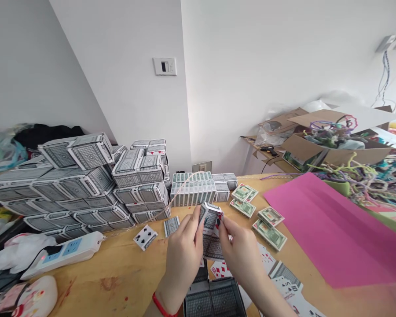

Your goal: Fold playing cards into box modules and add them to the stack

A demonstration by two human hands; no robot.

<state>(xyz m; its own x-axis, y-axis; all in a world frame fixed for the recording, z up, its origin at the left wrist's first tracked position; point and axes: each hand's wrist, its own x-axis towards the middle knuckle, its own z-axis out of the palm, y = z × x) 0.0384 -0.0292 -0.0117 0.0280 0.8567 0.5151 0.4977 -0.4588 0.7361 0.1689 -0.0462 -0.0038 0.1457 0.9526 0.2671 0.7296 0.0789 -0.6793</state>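
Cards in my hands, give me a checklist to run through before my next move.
1. Left hand on the held cards: ok, gripping their left side.
2. Right hand on them: ok, fingers at the right edge.
3. Number held: cannot tell, fingers hide part.
4. Loose cards away from the arms: not ok, scattered around the right forearm.
5. Power strip apart from both hands: ok, off to the left.

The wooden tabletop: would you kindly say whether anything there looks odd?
Loose white playing cards lie scattered at odd angles beside the right forearm, unlike the stacked grey-patterned blocks; reddish stains mark the brown wooden tabletop.
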